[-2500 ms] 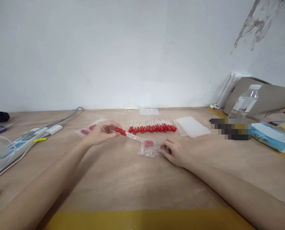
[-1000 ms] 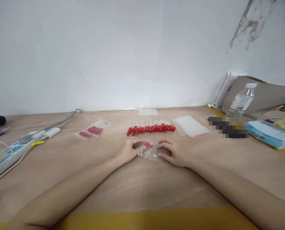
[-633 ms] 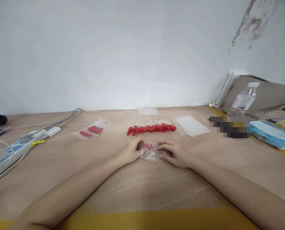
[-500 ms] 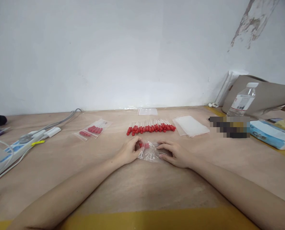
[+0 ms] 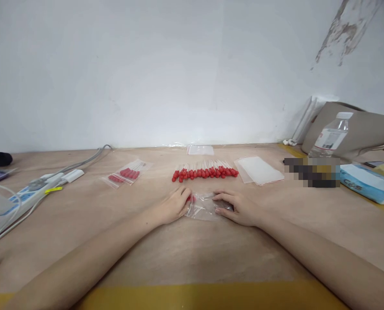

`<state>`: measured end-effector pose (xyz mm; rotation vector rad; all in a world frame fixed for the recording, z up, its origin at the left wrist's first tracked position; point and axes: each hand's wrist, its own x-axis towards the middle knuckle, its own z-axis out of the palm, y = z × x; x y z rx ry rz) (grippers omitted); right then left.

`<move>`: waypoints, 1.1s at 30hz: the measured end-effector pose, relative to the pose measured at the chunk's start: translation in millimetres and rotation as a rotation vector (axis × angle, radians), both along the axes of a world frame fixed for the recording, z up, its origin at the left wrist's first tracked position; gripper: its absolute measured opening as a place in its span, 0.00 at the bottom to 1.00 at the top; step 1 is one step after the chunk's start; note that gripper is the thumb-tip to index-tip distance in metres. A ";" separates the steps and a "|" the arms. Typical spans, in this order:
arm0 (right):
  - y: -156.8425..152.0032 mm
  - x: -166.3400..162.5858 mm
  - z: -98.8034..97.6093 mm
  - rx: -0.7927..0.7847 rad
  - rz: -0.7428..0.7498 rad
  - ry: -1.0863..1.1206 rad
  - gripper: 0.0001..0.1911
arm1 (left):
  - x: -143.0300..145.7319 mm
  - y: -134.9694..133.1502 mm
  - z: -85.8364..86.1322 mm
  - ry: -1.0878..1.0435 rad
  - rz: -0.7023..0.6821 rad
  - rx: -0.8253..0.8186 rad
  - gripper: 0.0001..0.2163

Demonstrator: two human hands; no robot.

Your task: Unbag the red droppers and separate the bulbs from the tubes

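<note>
A clear plastic zip bag [image 5: 205,207] lies on the table between my hands. My left hand [image 5: 175,206] is closed at the bag's left end around a few red-tipped sticks [image 5: 190,198]. Its fingers hide most of them, and I cannot tell how far the tips are inside the bag. At the right end, my right hand [image 5: 239,207] pinches the bag's edge between thumb and fingers. Just beyond, a row of red-tipped white sticks [image 5: 205,173] lies with the tips toward me. To the left are filled zip bags [image 5: 127,173] with similar sticks.
Flat bags [image 5: 259,170] are stacked right of the row, and another flat bag [image 5: 200,150] lies by the wall. A power strip [image 5: 24,198] with cables is at left. A water bottle [image 5: 330,135] and a blue tissue pack [image 5: 369,183] stand at right.
My left fingers have folded further over the red tips, so less red shows. My right hand stays at the bag's right end. The view has shifted slightly.
</note>
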<state>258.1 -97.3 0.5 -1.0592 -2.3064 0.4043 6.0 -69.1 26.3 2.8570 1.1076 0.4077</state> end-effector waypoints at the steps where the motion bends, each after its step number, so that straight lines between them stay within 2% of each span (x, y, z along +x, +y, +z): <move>1: -0.2 -0.1 0.4 0.003 0.003 0.005 0.17 | -1.4 0.1 2.1 0.007 0.005 -0.017 0.06; 4: -0.9 -0.4 1.8 0.012 0.005 0.004 0.17 | -11.6 4.4 17.6 -0.022 0.014 -0.112 0.07; 7: -1.1 -0.5 2.5 0.018 0.006 -0.004 0.17 | -31.3 16.0 42.8 -0.061 0.014 -0.208 0.09; 11: -0.1 -0.1 0.7 0.038 0.018 0.002 0.17 | -63.8 31.1 76.7 -0.278 0.040 -0.324 0.10; 13: 0.5 0.3 -0.5 0.040 0.012 0.003 0.17 | -75.2 33.8 89.7 -0.416 0.106 -0.290 0.11; 15: 0.7 0.7 -1.3 0.031 0.004 -0.004 0.17 | -78.0 34.6 96.9 -0.545 0.192 -0.177 0.12; 17: 0.6 0.9 -1.5 0.021 -0.003 -0.016 0.17 | -70.2 37.1 95.6 -0.620 0.275 0.002 0.13; 19: 0.4 0.9 -1.2 0.021 -0.008 -0.022 0.18 | -52.7 43.9 85.3 -0.590 0.307 0.193 0.13; 22: 0.3 0.6 -0.8 0.036 -0.010 -0.017 0.18 | -16.5 61.3 59.9 -0.394 0.215 0.333 0.12; 27: 0.0 0.2 -0.1 0.043 -0.008 -0.022 0.17 | 34.3 87.6 26.1 -0.046 0.206 0.308 0.09; 30: -0.3 0.2 0.3 0.037 -0.009 -0.024 0.17 | 48.0 93.3 19.2 0.068 0.211 0.257 0.09; 33: -0.4 0.4 0.6 0.029 -0.007 -0.027 0.17 | 53.2 94.2 19.4 0.116 0.189 0.233 0.09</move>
